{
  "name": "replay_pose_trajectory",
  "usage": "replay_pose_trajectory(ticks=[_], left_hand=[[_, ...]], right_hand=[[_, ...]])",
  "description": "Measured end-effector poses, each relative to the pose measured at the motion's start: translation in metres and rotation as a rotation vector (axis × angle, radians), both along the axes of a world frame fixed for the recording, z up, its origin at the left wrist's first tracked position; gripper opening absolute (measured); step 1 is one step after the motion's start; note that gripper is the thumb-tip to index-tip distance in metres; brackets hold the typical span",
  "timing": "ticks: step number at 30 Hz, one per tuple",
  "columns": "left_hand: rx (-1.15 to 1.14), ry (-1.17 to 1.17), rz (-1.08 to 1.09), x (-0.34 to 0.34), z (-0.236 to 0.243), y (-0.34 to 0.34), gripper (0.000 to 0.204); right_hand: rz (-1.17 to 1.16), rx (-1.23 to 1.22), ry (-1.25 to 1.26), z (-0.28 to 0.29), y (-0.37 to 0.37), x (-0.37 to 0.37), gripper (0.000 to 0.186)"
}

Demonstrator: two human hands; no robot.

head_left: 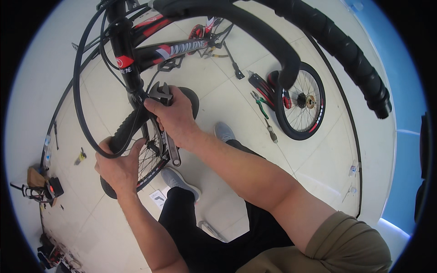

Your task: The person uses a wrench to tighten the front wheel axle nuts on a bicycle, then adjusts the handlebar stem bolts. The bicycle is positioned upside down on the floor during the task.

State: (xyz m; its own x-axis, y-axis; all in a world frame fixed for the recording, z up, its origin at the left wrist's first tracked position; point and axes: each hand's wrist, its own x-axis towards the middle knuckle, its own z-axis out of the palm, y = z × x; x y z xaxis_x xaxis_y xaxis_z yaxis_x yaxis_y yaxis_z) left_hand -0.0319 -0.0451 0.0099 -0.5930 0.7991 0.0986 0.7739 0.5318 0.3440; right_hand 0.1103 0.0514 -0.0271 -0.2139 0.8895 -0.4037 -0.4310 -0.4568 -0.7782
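In front of me a black and red bicycle frame stands with its front wheel fitted in the fork. My left hand is closed over the black tyre, fingers on its far side and thumb toward the spokes. My right hand is closed around a silver adjustable wrench. The wrench's jaws are up beside the fork crown, below the head tube, and its handle end points down toward me. Whether the jaws touch a part there I cannot tell. A black cable loops over the tyre near my left hand.
Dark wrapped drop handlebars reach across the upper right. On the tiled floor lie a loose wheel, a saddle with post, green-handled pliers and a screwdriver. More parts lie at the left. My shoes flank the front wheel.
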Motion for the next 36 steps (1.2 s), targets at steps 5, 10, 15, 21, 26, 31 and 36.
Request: replay_pose_trajectory(ticks=[5,10,15,21,26,31,36], left_hand=[[0.035,-0.027,-0.054,-0.015,0.006,-0.022,0.080],[0.030,0.124,-0.132,-0.028,-0.004,-0.035,0.085],[0.166,0.221,-0.214,-0.020,-0.020,-0.033,0.096],[0.191,0.325,-0.157,-0.006,-0.031,-0.020,0.095],[0.256,0.358,-0.061,-0.004,-0.046,-0.014,0.071],[0.212,0.280,-0.102,-0.008,-0.035,-0.016,0.072],[0.301,-0.254,0.033,-0.025,-0.013,-0.025,0.062]], right_hand=[[0.012,-0.028,0.046,0.005,-0.015,-0.012,0.024],[-0.058,0.018,0.065,0.001,-0.024,-0.025,0.022],[-0.042,0.011,-0.020,-0.001,-0.016,-0.024,0.026],[-0.074,0.052,-0.061,-0.004,-0.014,-0.021,0.026],[-0.026,0.051,0.007,-0.001,-0.017,-0.015,0.025],[0.010,0.022,-0.002,-0.001,-0.014,-0.008,0.026],[0.009,0.008,0.040,0.001,-0.007,-0.003,0.023]])
